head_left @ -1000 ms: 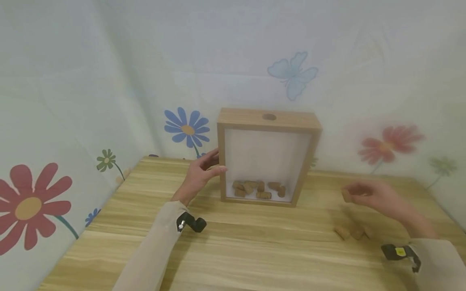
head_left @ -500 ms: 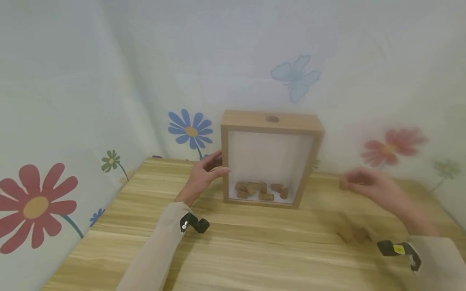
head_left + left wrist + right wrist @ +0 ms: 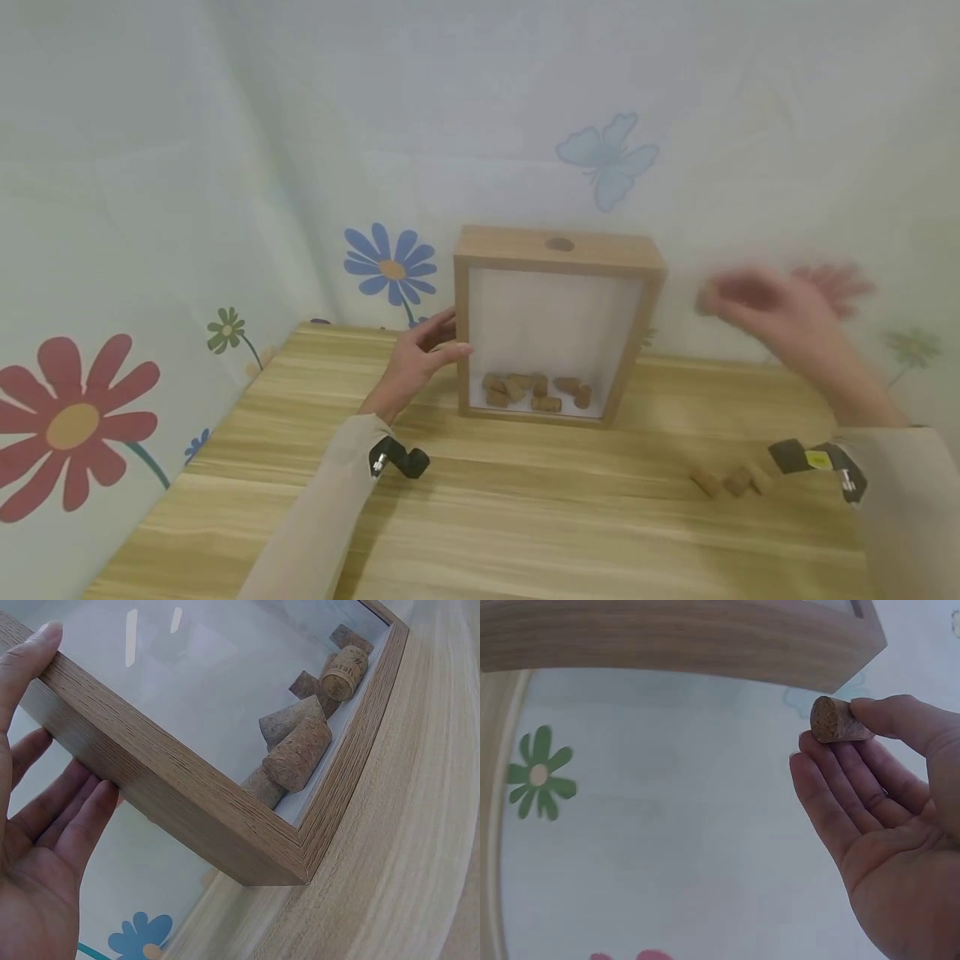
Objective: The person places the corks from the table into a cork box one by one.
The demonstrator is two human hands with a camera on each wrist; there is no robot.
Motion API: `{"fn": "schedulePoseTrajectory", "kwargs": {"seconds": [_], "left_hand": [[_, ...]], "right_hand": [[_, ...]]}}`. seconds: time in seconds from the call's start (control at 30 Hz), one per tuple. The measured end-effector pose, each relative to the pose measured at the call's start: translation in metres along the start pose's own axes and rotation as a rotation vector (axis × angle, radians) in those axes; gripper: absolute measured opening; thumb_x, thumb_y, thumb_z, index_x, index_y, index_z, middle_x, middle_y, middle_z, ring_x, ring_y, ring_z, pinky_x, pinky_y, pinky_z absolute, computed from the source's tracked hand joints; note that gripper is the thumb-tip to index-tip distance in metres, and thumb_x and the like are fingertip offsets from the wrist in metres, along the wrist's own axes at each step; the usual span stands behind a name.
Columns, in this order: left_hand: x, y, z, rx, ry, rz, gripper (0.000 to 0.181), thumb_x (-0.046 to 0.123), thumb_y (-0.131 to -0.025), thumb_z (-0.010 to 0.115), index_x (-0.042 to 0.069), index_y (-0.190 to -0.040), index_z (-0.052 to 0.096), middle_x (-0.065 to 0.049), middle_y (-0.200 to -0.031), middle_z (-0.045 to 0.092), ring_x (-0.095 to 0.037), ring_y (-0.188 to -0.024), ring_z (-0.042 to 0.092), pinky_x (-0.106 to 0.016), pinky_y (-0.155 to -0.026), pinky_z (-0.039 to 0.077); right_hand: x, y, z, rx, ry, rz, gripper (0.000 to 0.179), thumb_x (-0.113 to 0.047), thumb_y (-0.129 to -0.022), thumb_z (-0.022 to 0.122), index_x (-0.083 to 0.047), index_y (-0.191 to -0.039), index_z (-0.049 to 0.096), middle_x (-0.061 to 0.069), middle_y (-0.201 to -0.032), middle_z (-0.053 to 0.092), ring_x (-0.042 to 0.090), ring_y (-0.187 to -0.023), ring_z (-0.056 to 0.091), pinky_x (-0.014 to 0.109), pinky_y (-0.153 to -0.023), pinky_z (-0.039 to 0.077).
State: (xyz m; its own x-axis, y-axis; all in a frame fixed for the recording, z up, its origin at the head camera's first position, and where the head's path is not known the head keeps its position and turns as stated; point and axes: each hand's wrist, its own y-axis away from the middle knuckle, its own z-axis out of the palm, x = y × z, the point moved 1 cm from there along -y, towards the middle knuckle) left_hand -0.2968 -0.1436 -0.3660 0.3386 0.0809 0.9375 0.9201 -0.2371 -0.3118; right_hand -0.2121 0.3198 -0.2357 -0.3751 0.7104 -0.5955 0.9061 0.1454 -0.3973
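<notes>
A wooden shadow box [image 3: 461, 292] with a clear front stands upright on the table, a round hole [image 3: 560, 244] in its top edge. Several wine corks [image 3: 298, 754] lie at its bottom, behind the pane. My left hand [image 3: 412, 367] grips the box's left side, thumb on the front edge and fingers at the side and back. To the right of the box, my right hand [image 3: 783, 321] is raised and blurred in the head view. In the right wrist view it pinches a single cork [image 3: 831, 720] between thumb and fingers, apart from the box.
Three loose corks [image 3: 737, 480] lie on the wooden table [image 3: 480, 517] at the right, below my right hand. A pale curtain [image 3: 480, 117] printed with flowers and a butterfly hangs behind the table. Each wrist carries a black camera mount [image 3: 399, 458].
My right hand has risen with the cork from low over the table to about the height of the box's top. The left hand keeps its grip, and the box stays in place.
</notes>
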Motion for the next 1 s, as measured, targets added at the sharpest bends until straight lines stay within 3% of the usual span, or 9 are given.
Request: {"fn": "schedulePoseTrajectory", "kwargs": {"seconds": [0.1, 0.27, 0.33, 0.4, 0.5, 0.57, 0.67, 1.0], "left_hand": [[-0.001, 0.0, 0.0, 0.002, -0.005, -0.001, 0.071, 0.023, -0.095, 0.083, 0.016, -0.158, 0.052, -0.011, -0.149, 0.061, -0.026, -0.138, 0.056, -0.044, -0.112, 0.049], [-0.003, 0.0, 0.0, 0.004, -0.017, 0.009, 0.071, 0.025, -0.094, 0.083, 0.017, -0.158, 0.052, -0.01, -0.147, 0.062, -0.025, -0.137, 0.057, -0.044, -0.112, 0.049], [-0.004, -0.001, 0.0, 0.003, -0.019, 0.01, 0.072, 0.026, -0.094, 0.083, 0.018, -0.158, 0.052, -0.009, -0.147, 0.062, -0.024, -0.137, 0.057, -0.045, -0.112, 0.049], [-0.004, -0.001, 0.001, 0.004, -0.017, 0.007, 0.072, 0.027, -0.094, 0.084, 0.018, -0.158, 0.053, -0.009, -0.147, 0.062, -0.024, -0.137, 0.057, -0.045, -0.112, 0.049], [-0.005, -0.001, 0.001, 0.002, -0.012, 0.006, 0.072, 0.026, -0.094, 0.084, 0.018, -0.158, 0.053, -0.009, -0.148, 0.062, -0.025, -0.137, 0.057, -0.045, -0.112, 0.049], [-0.005, -0.001, 0.002, 0.002, -0.012, 0.007, 0.072, 0.026, -0.094, 0.083, 0.018, -0.158, 0.052, -0.01, -0.148, 0.062, -0.025, -0.137, 0.057, -0.045, -0.112, 0.049], [-0.005, -0.001, 0.002, -0.001, -0.009, 0.013, 0.071, 0.025, -0.094, 0.083, 0.017, -0.158, 0.052, -0.011, -0.148, 0.062, -0.026, -0.137, 0.057, -0.045, -0.112, 0.049], [-0.006, -0.001, -0.001, -0.003, -0.008, 0.005, 0.073, 0.025, -0.094, 0.083, 0.017, -0.159, 0.051, -0.01, -0.149, 0.061, -0.026, -0.137, 0.056, -0.046, -0.112, 0.049]], "right_hand": [[-0.016, -0.007, -0.004, 0.007, -0.017, 0.042, 0.048, -0.041, -0.104, 0.07, -0.015, -0.144, 0.062, 0.009, -0.131, 0.07, 0.013, -0.098, 0.066, 0.023, -0.075, 0.057], [-0.044, -0.019, -0.01, 0.031, -0.05, 0.087, 0.059, -0.053, -0.101, 0.069, -0.017, -0.147, 0.058, 0.013, -0.135, 0.066, 0.025, -0.078, 0.069, 0.038, -0.054, 0.06], [-0.054, -0.025, -0.012, 0.052, -0.064, 0.064, 0.058, -0.052, -0.1, 0.071, -0.019, -0.145, 0.059, 0.01, -0.135, 0.066, 0.024, -0.085, 0.07, 0.034, -0.059, 0.061], [-0.064, -0.03, -0.013, 0.064, -0.09, 0.049, 0.056, -0.052, -0.099, 0.073, -0.022, -0.145, 0.061, 0.006, -0.136, 0.066, 0.022, -0.099, 0.069, 0.034, -0.076, 0.062], [-0.079, -0.038, -0.01, 0.058, -0.106, 0.027, 0.056, -0.052, -0.097, 0.075, -0.023, -0.143, 0.062, 0.002, -0.136, 0.068, 0.016, -0.119, 0.061, 0.034, -0.102, 0.052], [-0.089, -0.044, -0.005, 0.05, -0.106, 0.006, 0.056, -0.051, -0.096, 0.076, -0.021, -0.142, 0.063, 0.002, -0.135, 0.068, 0.016, -0.12, 0.061, 0.039, -0.105, 0.051], [-0.1, -0.054, 0.005, 0.043, -0.089, -0.044, 0.054, -0.047, -0.096, 0.078, -0.016, -0.138, 0.065, 0.005, -0.131, 0.07, 0.016, -0.117, 0.063, 0.034, -0.101, 0.053], [-0.13, -0.088, 0.049, 0.024, -0.081, -0.228, 0.035, -0.02, -0.097, 0.081, -0.003, -0.126, 0.07, 0.014, -0.122, 0.073, 0.024, -0.11, 0.07, 0.035, -0.098, 0.057]]}}
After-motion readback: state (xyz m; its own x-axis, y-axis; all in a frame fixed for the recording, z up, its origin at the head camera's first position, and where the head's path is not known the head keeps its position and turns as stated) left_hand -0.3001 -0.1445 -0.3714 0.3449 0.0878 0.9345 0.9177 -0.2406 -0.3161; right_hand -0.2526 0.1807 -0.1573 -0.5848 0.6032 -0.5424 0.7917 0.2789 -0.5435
